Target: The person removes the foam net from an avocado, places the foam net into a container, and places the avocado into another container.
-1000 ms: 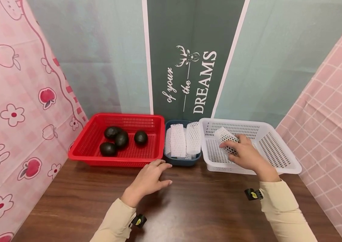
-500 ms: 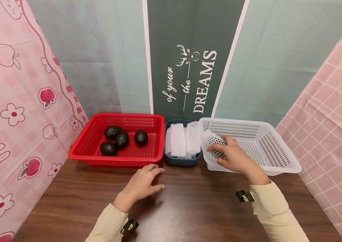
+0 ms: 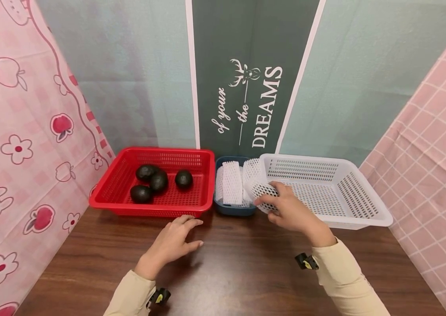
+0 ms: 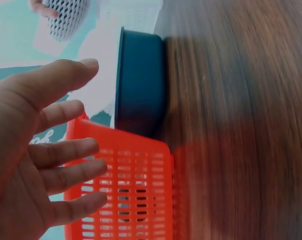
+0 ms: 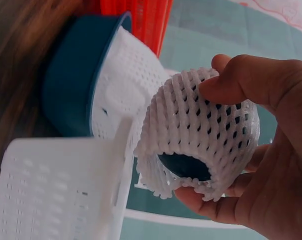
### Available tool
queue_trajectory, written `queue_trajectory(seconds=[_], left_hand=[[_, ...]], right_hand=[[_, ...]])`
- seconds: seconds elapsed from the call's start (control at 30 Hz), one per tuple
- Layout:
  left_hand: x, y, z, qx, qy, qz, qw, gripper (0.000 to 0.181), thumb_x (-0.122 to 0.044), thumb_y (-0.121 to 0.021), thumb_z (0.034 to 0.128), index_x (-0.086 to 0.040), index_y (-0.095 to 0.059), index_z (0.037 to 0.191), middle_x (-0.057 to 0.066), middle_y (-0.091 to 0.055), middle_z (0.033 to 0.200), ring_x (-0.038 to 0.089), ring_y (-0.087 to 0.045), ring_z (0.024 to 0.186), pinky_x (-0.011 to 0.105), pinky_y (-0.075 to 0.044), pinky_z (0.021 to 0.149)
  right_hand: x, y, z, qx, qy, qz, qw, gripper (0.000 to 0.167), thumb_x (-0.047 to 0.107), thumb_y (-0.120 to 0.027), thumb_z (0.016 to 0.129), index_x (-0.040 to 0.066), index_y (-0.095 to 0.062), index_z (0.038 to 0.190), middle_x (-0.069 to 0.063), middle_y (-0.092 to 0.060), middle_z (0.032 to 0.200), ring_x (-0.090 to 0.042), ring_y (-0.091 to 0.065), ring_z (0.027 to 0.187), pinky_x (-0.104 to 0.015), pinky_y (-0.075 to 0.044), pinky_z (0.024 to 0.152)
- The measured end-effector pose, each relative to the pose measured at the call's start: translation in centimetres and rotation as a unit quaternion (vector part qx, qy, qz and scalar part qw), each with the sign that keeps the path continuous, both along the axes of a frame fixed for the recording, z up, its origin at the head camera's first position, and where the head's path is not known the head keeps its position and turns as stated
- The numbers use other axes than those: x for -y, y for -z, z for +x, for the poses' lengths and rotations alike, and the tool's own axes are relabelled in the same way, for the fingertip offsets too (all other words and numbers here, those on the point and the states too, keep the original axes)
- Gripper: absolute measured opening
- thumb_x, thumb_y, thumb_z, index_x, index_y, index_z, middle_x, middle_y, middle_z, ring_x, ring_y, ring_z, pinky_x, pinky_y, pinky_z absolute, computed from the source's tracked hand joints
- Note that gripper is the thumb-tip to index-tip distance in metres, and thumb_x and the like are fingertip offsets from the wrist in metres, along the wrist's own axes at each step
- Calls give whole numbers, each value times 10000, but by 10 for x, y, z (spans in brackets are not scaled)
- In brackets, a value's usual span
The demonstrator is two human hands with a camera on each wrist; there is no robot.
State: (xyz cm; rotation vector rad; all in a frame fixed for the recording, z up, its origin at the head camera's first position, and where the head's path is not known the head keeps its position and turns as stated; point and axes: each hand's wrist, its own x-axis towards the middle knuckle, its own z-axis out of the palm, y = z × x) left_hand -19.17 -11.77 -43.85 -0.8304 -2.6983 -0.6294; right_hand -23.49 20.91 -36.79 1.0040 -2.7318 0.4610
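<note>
My right hand grips an avocado in a white foam net sleeve, above where the white basket's left rim meets the blue bin. In the right wrist view, thumb and fingers curl round the foam net, and the dark avocado shows through its open end. The blue bin holds several white foam nets. Relaxed and holding nothing, my left hand hovers over the table in front of the red basket. Its spread fingers appear in the left wrist view.
Several bare avocados lie in the red basket at left. To the right stands the white basket, its slotted floor visible. Brown wooden table spreads in front. Fabric hangs behind and on both sides.
My right hand has carried the netted avocado leftward from inside the white basket to its left rim, beside the blue bin. My left hand has drifted left and slightly nearer to me.
</note>
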Motion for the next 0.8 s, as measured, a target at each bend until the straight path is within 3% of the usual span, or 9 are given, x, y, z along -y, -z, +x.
queue_trajectory(seconds=[0.4, 0.8], left_hand=[[18, 4, 2, 219, -335, 25, 9992, 474, -281, -799, 700, -86, -646, 1104, 48, -594, 1010, 238, -578, 936, 456, -467, 760], [29, 17, 4, 341, -442, -21, 9984, 448, -245, -801, 703, -65, -646, 1083, 68, -598, 1009, 260, -581, 944, 452, -478, 758]], right_hand=[[17, 11, 6, -177, -569, -95, 9982, 389, 24, -685, 691, 218, -670, 1029, -316, -412, 1240, -485, -425, 1096, -570, -378, 869], [30, 31, 9, 21, -678, 81, 9977, 402, 13, -678, 699, 242, -668, 1029, -276, -427, 1237, -462, -446, 1073, -535, -410, 846]])
